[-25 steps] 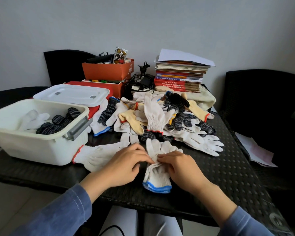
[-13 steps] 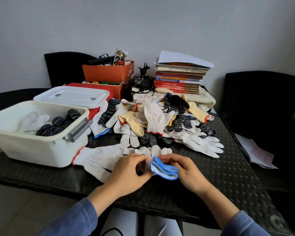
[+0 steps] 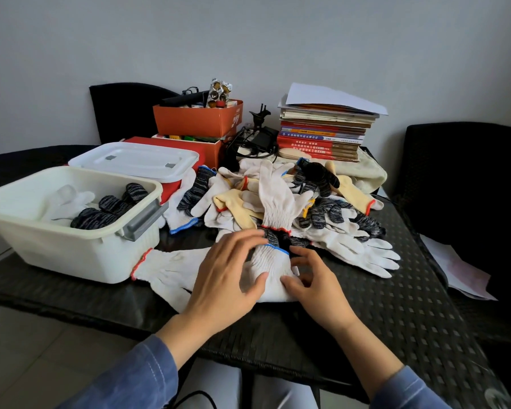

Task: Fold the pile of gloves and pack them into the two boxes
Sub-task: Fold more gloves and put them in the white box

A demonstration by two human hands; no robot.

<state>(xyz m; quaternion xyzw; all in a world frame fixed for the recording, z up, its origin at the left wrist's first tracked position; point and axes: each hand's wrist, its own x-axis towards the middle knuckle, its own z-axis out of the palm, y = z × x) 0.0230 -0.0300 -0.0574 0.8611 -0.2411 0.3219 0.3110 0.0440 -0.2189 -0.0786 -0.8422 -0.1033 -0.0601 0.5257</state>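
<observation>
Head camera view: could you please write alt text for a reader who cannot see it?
A left hand and right hand touch a folded blue-cuffed white knit glove on a black woven table, before a glove pile and a white plastic box.

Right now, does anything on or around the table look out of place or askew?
Two things. A paper sheet lies below the right edge of the table, as if it slipped off. On the book stack, the top sheet sits askew and overhangs. The glove pile is only unsorted.
</observation>
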